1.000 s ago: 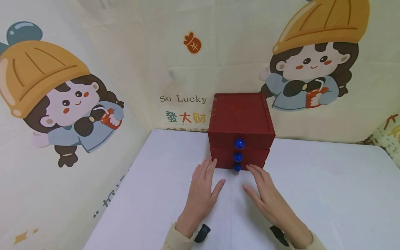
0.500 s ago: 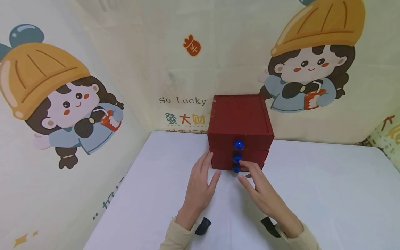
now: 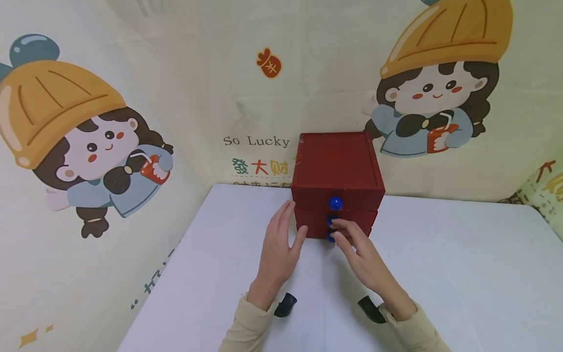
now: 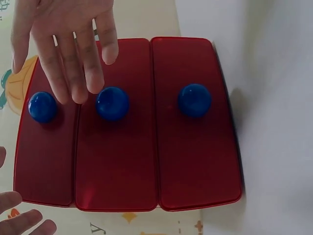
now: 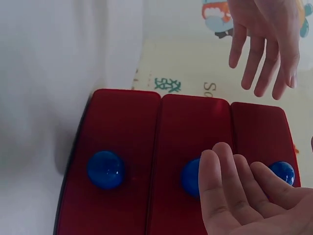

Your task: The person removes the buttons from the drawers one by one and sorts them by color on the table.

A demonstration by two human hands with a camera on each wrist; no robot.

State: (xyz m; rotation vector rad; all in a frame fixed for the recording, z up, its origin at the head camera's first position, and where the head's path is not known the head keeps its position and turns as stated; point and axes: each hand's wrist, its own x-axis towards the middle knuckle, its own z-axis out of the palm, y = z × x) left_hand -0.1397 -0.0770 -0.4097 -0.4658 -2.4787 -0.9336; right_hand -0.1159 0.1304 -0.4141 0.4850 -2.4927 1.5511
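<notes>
A small dark red chest of drawers [image 3: 337, 161] stands at the back of the table. Its three drawer fronts each carry a round blue knob: the top knob [image 3: 335, 203], the middle knob [image 4: 112, 103] and the bottom knob [image 4: 194, 100]. My right hand [image 3: 367, 261] is in front of the drawers, its lightly bent fingers at the middle knob and not wrapped round it. In the right wrist view those fingers partly cover that knob. My left hand [image 3: 278, 249] is held with straight fingers beside the chest's left front edge, holding nothing. All the drawers look pushed in.
A white cloth covers the table [image 3: 198, 293]. Behind it hangs a cream backdrop [image 3: 184, 88] with printed cartoon figures and lettering, close to the back of the chest. A dark strap [image 3: 286, 305] shows at the left wrist, another strap [image 3: 372, 310] at the right.
My right hand has moved left and forward, from the chest's lower right front to the middle knob. The left hand has slid forward along the left side. The chest stays put.
</notes>
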